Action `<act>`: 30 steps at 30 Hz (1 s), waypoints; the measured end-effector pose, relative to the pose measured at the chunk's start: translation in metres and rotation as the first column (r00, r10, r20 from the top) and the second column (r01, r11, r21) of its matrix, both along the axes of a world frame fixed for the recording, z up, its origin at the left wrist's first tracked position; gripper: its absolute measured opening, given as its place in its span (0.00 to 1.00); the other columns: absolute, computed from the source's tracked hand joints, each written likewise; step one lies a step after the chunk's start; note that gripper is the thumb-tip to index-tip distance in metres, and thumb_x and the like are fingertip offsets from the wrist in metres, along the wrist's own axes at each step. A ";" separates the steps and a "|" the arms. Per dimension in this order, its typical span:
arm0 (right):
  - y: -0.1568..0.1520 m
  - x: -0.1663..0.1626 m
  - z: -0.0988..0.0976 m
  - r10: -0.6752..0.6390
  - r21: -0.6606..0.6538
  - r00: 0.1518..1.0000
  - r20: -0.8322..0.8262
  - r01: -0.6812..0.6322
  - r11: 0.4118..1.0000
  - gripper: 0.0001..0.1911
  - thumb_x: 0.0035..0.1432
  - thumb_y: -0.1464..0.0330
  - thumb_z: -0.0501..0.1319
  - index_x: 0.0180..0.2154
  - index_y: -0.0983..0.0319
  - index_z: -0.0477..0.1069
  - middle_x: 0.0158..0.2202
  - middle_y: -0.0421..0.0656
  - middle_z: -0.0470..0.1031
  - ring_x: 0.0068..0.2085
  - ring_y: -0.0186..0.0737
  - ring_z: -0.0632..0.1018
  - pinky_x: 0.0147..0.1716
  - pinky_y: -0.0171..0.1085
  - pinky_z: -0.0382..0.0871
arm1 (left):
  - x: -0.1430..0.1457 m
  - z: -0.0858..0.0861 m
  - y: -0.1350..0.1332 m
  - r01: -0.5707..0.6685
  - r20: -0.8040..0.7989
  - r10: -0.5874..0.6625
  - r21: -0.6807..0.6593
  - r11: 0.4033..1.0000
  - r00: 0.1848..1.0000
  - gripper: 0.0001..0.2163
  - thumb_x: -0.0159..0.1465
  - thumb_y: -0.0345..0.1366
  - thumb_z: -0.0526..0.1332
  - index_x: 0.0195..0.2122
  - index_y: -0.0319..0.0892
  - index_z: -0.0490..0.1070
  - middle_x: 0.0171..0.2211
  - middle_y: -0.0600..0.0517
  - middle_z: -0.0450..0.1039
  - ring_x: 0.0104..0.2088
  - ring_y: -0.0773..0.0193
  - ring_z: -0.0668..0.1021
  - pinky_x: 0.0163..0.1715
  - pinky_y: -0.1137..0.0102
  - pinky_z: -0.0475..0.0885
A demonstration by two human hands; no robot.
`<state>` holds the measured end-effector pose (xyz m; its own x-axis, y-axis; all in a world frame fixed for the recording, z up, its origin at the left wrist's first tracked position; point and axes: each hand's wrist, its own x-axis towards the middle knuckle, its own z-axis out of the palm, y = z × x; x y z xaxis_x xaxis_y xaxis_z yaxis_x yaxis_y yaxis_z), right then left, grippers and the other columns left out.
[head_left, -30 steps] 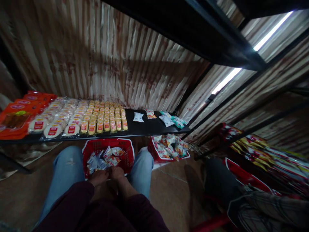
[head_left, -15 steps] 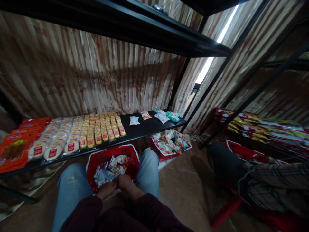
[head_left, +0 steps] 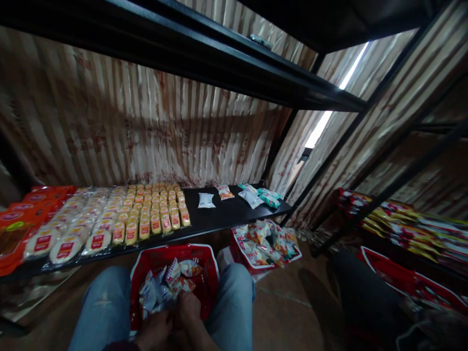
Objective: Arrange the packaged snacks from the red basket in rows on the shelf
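Between my knees stands a red basket (head_left: 213,287) with a white rim, partly filled with snack packets (head_left: 181,280), some silvery, some orange and white. My left hand (head_left: 156,327) and my right hand (head_left: 187,310) meet over its near side, by the silvery packets. The fingers of both hands look curled and closed, seen from behind. Whatever is between them is hidden by the hands and the dim light.
A black shelf (head_left: 204,222) ahead holds orange packs (head_left: 32,209), rows of wrapped round cakes (head_left: 66,248), small yellow cakes (head_left: 144,226) and a few loose packets (head_left: 251,198). Another filled basket (head_left: 248,261) stands right of my knee. A person's leg (head_left: 360,292) is at the right.
The camera view has tilted, so shelf and baskets appear lower. My hands stay together over the basket, at its near side.
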<state>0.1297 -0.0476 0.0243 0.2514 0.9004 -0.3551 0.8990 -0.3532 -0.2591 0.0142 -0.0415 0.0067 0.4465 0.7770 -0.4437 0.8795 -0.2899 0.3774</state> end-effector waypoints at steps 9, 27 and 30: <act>0.069 0.043 0.050 0.015 0.513 0.710 -0.704 0.493 0.703 0.30 0.63 0.49 0.42 0.40 0.61 0.75 0.33 0.48 0.80 0.35 0.45 0.80 0.39 0.39 0.71 | -0.001 0.013 0.050 -0.131 0.302 -0.116 0.686 0.715 0.946 0.17 0.64 0.30 0.48 0.44 0.45 0.75 0.45 0.50 0.78 0.46 0.65 0.79 0.45 0.72 0.74; 0.329 0.110 0.073 0.180 0.368 0.432 -0.884 0.405 0.837 0.43 0.57 0.40 0.44 0.62 0.62 0.57 0.67 0.44 0.52 0.68 0.41 0.51 0.66 0.44 0.43 | 0.082 0.074 0.177 -0.041 0.128 -0.322 0.964 0.263 0.938 0.21 0.63 0.36 0.52 0.57 0.39 0.65 0.61 0.45 0.64 0.64 0.57 0.60 0.65 0.57 0.42; 0.345 0.107 0.074 0.184 0.384 0.468 -0.864 0.375 0.844 0.41 0.58 0.41 0.43 0.62 0.61 0.58 0.67 0.42 0.53 0.68 0.41 0.52 0.66 0.44 0.43 | 0.078 0.070 0.185 0.000 0.107 -0.319 0.949 0.316 0.942 0.22 0.62 0.34 0.51 0.58 0.39 0.64 0.62 0.44 0.61 0.64 0.57 0.60 0.64 0.57 0.43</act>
<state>0.2370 0.2970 0.0983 0.1717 0.9851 0.0124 0.0813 -0.0016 -0.9967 0.0926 0.1438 0.0768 0.5694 0.4995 0.6529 0.7014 -0.7094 -0.0690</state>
